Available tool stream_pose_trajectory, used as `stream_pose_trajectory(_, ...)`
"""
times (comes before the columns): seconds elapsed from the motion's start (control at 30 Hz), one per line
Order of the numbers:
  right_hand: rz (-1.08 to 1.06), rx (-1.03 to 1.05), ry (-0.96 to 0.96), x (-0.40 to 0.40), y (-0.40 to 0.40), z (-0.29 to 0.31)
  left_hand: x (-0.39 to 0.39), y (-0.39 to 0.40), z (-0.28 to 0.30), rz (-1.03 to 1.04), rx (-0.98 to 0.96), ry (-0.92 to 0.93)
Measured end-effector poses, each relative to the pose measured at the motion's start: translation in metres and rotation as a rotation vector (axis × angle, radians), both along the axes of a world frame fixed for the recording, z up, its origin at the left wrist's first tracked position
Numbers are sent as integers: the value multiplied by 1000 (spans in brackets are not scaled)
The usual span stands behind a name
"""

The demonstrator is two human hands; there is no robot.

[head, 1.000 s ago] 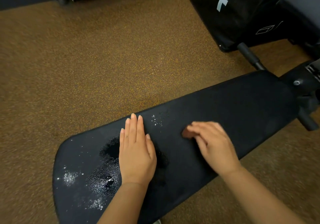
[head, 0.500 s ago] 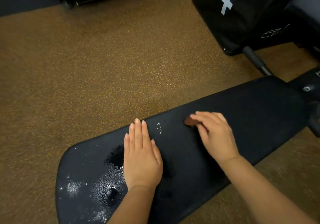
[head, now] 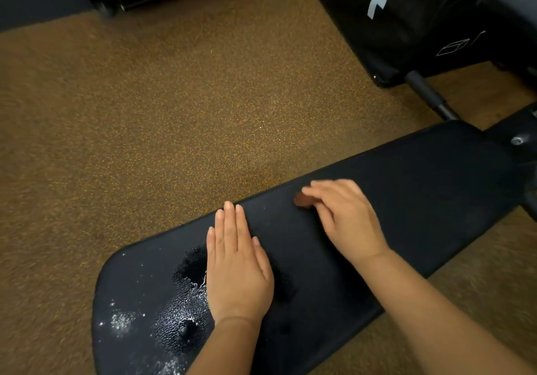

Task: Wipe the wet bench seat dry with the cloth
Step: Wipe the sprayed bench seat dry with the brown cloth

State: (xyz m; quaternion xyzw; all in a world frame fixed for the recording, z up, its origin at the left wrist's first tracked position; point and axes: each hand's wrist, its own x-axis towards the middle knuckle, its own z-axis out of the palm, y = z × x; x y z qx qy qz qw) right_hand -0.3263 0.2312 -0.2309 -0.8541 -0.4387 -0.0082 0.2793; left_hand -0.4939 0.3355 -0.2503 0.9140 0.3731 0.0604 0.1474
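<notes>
- On the bench seat (head: pixel 406 200), a long black pad running from the lower left of the view up toward the right, both hands are resting.
- Left hand (head: pixel 236 267): lying flat, palm down, fingers straight and together, fingertips reaching the far edge of the seat. It is sitting in the same place on the pad as half a second ago.
- Right hand (head: pixel 345 218): fingers curled, pinching the cloth (head: pixel 303 200), a small reddish-brown wad showing just past the fingertips and blurred. Hand and cloth are pressing on the seat near its far edge, between the left hand and the seat's right end. Compared with a second ago the cloth is lying closer to the far edge.
- Water patch (head: pixel 183 310): beaded droplets and dark wet blotches are covering the seat's left end, touching the left hand's outer side; white specks are scattered toward the near left corner. The patch is looking unchanged from the earlier frames.
- Small droplets beside the left fingertips, visible earlier, are now barely showing.
- Floor (head: pixel 174 113): brown speckled carpet is surrounding the seat.
- Black box (head: pixel 406 20) with white numerals is standing at the upper right, well apart from the hands.
- Bench frame (head: pixel 517 142): dark metal is meeting the seat's right end.
</notes>
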Motion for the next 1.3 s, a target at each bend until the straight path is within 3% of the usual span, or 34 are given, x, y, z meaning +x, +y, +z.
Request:
stream_pose_trajectory(0.07,-115,46,18,-11,36,-3,0,0,-1,7,0,-7)
stream_pose_trajectory(0.17,-19,78,73,-52,64,-7,0,1,-3,4,3,-12)
stream_pose_trajectory(0.3,184,32,127,-70,26,-3,-3,2,-1,-7,-41,-65)
stream_pose_trajectory(0.4,312,-80,302,-66,-3,15,-4,3,1,-18,-60,-100)
stream_pose_trajectory(0.5,255,-32,451,-50,-17,29,-3,5,2,-13,-95,-153)
stream_pose_trajectory(0.6,-139,59,318,-26,-31,25,-3,4,15,73,-235,-284)
stream_pose_trajectory(0.67,-281,-63,236,-23,-33,12,-2,-3,32,92,-317,-395)
stream_pose_trajectory(0.77,-273,-207,139,-31,-32,-8,3,-30,48,-59,-311,-420)
stream_pose_trajectory(0.87,-279,-234,98,-31,-33,-10,11,-47,35,-174,-253,-281)
stream_pose_trajectory(1.07,-271,-216,81,-30,-35,-10,35,10,16,-436,-18,-147)
stream_pose_trajectory(1.17,-274,-217,72,-31,-35,-10,34,34,20,-427,-17,-150)
stream_pose_trajectory(1.3,-273,-206,70,-32,-35,-11,-11,9,20,-355,-87,-228)
